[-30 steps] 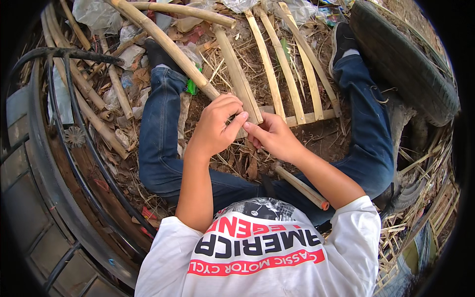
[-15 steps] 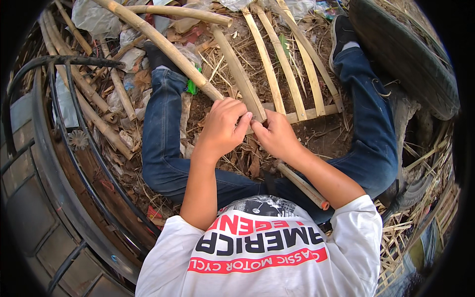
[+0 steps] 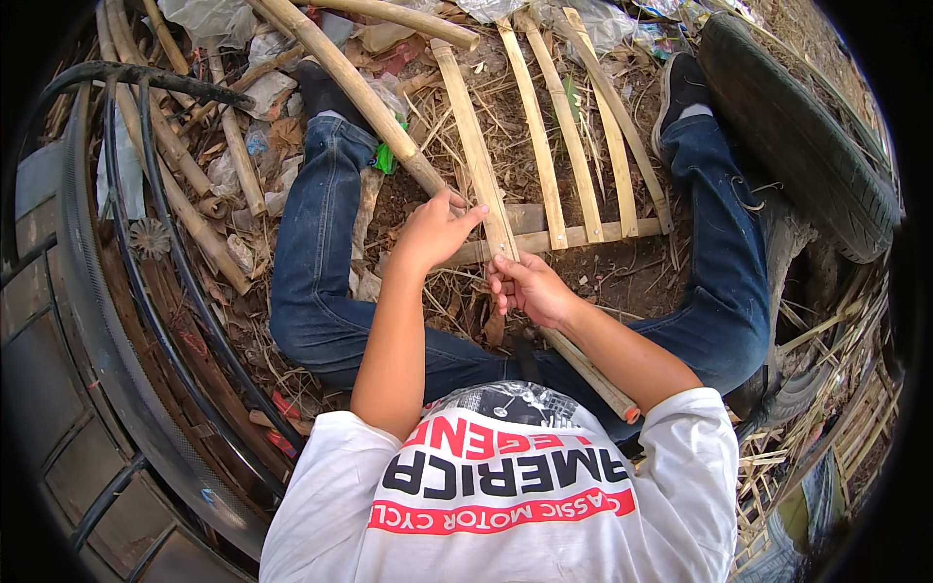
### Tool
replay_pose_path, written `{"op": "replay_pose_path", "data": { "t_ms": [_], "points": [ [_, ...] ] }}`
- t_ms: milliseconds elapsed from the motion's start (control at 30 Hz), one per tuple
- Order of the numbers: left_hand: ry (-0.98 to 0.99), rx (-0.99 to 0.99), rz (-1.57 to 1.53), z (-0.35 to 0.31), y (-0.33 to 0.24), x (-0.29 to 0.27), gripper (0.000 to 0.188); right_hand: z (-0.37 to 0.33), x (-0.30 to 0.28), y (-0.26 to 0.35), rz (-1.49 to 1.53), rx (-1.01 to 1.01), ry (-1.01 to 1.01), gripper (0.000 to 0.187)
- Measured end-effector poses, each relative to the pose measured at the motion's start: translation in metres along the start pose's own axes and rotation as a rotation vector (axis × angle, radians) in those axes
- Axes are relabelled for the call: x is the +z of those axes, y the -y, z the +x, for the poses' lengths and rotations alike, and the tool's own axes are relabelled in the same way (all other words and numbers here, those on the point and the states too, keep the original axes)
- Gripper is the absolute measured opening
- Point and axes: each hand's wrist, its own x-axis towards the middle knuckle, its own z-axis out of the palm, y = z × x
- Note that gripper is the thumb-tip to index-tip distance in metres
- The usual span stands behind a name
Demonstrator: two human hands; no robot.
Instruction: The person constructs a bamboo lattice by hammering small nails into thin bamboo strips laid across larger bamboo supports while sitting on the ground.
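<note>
A flat bamboo strip [image 3: 470, 131] runs away from me, its near end over a bamboo crossbar [image 3: 468, 254]. My left hand [image 3: 428, 236] is beside it, thumb stretched apart and its tip against the strip's left edge. The other fingers of that hand bend down by the near end of a round bamboo pole [image 3: 364, 97] and are partly hidden. My right hand [image 3: 533, 291] is closed at the strip's near end, thumb on top and fingers curled below. Several more strips [image 3: 571, 141] lie across the crossbar to the right, with small nail heads at their near ends.
Bamboo poles [image 3: 180, 160] and plastic litter are piled at the left, beside a black metal frame [image 3: 160, 233]. An old tire [image 3: 802, 136] leans at the far right. A bamboo piece with an orange end [image 3: 593, 374] rests at my right thigh. Woven bamboo [image 3: 768, 505] lies lower right.
My hands have come apart from their meeting point at the strip's near end. The left has opened its thumb outward; the right has moved slightly nearer me, fingers curled below the strip end.
</note>
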Motion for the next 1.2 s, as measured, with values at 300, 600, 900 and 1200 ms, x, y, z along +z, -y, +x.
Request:
{"op": "replay_pose_path", "data": {
  "t_ms": [300, 600, 900, 1200],
  "points": [
    [0.214, 0.205, -0.292, 0.043, 0.038, 0.071, 0.041, 0.012, -0.029, -0.018, -0.257, 0.158, -0.27, 0.034],
    [-0.068, 0.247, 0.141, 0.035, 0.03, 0.079, 0.039, 0.023, -0.037, -0.019, -0.432, 0.188, -0.435, 0.042],
    [-0.307, 0.521, -0.025, 0.04, 0.044, 0.093, 0.041, 0.022, -0.051, -0.025, -0.128, 0.126, -0.317, 0.029],
    [-0.282, 0.777, 0.179, 0.058, 0.052, 0.1, 0.038, 0.026, -0.056, -0.029, -0.246, 0.107, -0.32, 0.033]
  ]
}}
